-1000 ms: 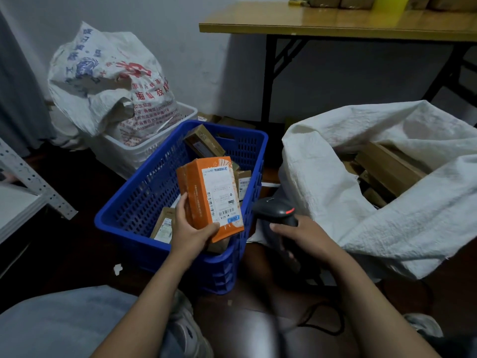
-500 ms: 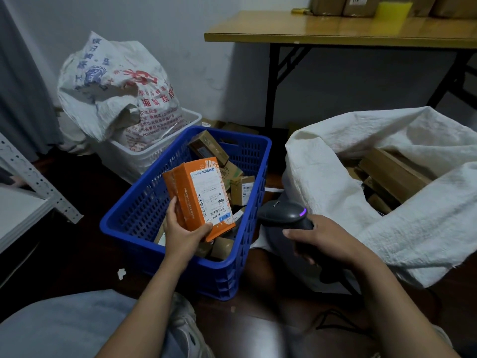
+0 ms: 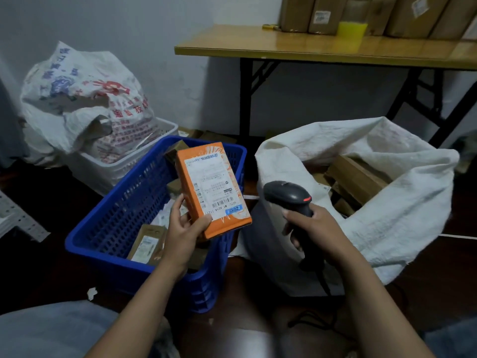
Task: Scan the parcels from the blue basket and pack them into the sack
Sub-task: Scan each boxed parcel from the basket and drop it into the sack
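The left hand [image 3: 184, 228] grips the orange box [image 3: 210, 188] by its lower end, above the blue basket [image 3: 113, 223]. The right hand [image 3: 313, 228] clasps the scanner [image 3: 287, 196] just right of the basket, beside the open sack [image 3: 402, 210]. The scan may miss (the scanner seems aimed off the label).

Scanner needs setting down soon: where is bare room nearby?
Tabletop, left front corner, before the cartons; dark floor between blue basket and metal rack. Crowded: basket with parcels, sack mouth with brown boxes.
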